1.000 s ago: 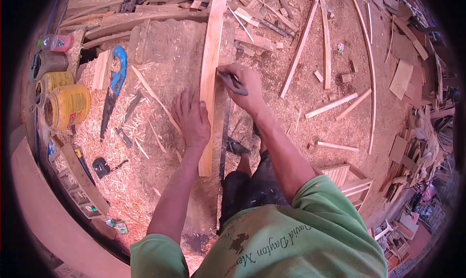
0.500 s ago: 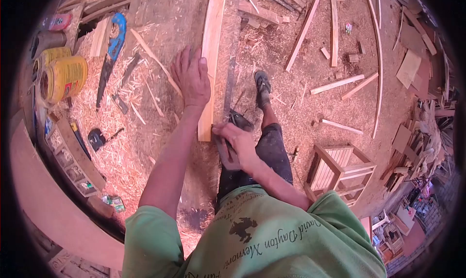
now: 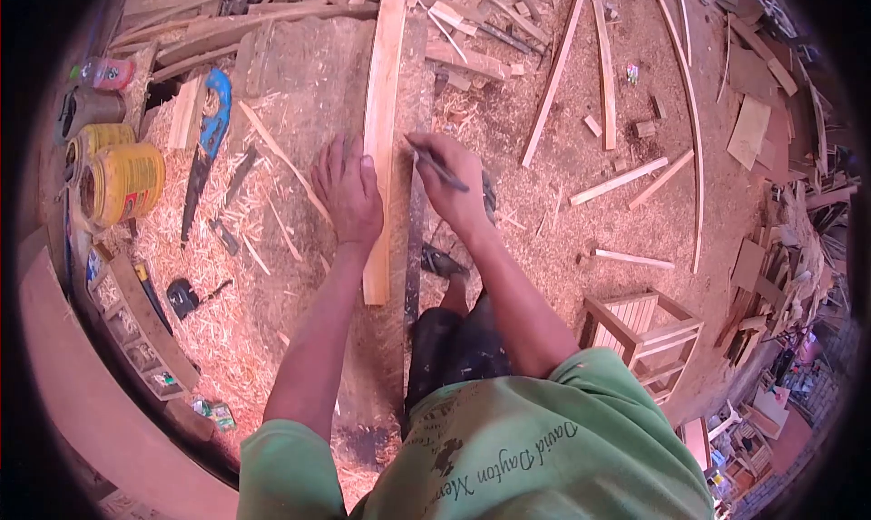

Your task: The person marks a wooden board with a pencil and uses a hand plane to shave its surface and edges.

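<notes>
A long pale wooden strip [image 3: 385, 93] runs lengthwise along the worn wooden bench [image 3: 290, 93]. My left hand [image 3: 347, 189] lies against its left side, fingers stretched forward and thumb at the strip's edge. Across from it, my right hand [image 3: 449, 180] is closed around a thin, flat dark piece [image 3: 445, 172], seen nearly edge-on. Its forward tip and my fingertips are close to the strip's right side. The strip's near end points toward my body.
Left on the bench are a blue-handled saw [image 3: 210, 134], a yellow jar [image 3: 127, 182], a tape measure [image 3: 184, 298] and wood shavings. On the floor to the right lie several wooden strips [image 3: 556, 71] and a slatted wooden frame [image 3: 642, 334]. Scrap boards [image 3: 758, 275] pile up at far right.
My right hand has moved forward along the strip's right side with the flat dark piece, from the near end to level with my left hand. My left hand stays beside the strip.
</notes>
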`<state>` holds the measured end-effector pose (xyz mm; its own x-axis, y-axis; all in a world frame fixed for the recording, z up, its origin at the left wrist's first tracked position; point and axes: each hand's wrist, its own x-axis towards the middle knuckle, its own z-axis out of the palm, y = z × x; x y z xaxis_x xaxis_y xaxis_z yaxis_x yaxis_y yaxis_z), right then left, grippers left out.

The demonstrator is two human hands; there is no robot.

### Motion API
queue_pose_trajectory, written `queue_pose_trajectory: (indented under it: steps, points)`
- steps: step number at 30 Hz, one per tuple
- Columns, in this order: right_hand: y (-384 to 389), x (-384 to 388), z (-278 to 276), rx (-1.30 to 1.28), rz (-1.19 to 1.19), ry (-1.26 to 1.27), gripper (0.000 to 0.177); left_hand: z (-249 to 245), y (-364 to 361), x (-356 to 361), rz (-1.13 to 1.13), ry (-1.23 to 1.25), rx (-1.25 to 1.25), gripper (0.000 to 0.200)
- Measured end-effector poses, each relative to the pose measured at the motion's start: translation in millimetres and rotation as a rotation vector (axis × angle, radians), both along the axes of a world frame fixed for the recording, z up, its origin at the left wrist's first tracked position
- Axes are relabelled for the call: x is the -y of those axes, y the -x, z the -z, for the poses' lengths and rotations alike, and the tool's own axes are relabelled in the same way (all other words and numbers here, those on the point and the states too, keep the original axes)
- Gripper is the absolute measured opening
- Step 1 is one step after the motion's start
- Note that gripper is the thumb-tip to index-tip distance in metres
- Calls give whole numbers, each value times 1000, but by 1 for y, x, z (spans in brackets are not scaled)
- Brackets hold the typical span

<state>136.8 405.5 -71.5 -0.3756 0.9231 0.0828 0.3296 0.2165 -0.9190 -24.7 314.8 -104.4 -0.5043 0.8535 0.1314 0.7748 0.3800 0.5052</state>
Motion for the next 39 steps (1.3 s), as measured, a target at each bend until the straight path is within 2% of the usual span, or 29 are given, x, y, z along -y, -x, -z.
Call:
queue_pose_trajectory:
  steps: [2, 3, 12, 13, 17, 20, 22, 24, 26, 28, 29, 32, 34, 37, 38, 39]
  points:
    - [15, -22, 9, -75, 18, -109, 29, 3, 2, 1, 12, -15, -28, 51]
    - [18, -27, 2, -49, -2, -33, 29, 3, 1, 1, 17, -18, -38, 50]
    - [23, -38, 1, 72, -121, -7, 24, 3, 5, 0, 41, -47, -3, 50]
    - [19, -34, -1, 74, -147, -89, 20, 2, 3, 3, 39, -44, 14, 50]
    - [-2, 26, -9, 62, -196, 71, 17, 8, 7, -1, 40, -67, 24, 50]
    - [-22, 92, -12, 43, -230, 13, 19, 13, 7, -1, 31, -56, 9, 50]
    - [-33, 141, -15, -67, -195, 8, 25, 13, 6, 3, 27, -42, 3, 50]
    - [-61, 187, -11, -39, -359, 286, 33, 12, 6, 1, 25, -42, 0, 51]
    - [-73, 203, -37, 248, -687, 610, 38, 11, 6, 4, 13, -25, 13, 51]
    - [-90, 242, -25, 162, -844, 401, 38, 10, 2, -3, 20, -27, 31, 51]
    - [-91, 242, -32, 33, -718, 379, 34, 9, 4, -4, 19, -31, 32, 51]
    - [-66, 166, -45, 178, -376, 452, 32, 10, 4, 8, 20, -17, 59, 52]
    - [-46, 108, -2, -12, -88, 378, 33, 9, 5, 0, 28, -28, 50, 52]
    - [-5, 7, 0, -35, -31, -4, 34, 7, 4, 2, 18, -12, 16, 52]
    - [8, -14, 5, -35, -24, -91, 34, 7, 4, 2, 19, -10, 13, 52]
    - [20, -29, 3, -42, -2, -71, 34, 7, 3, 3, 20, -4, 13, 52]
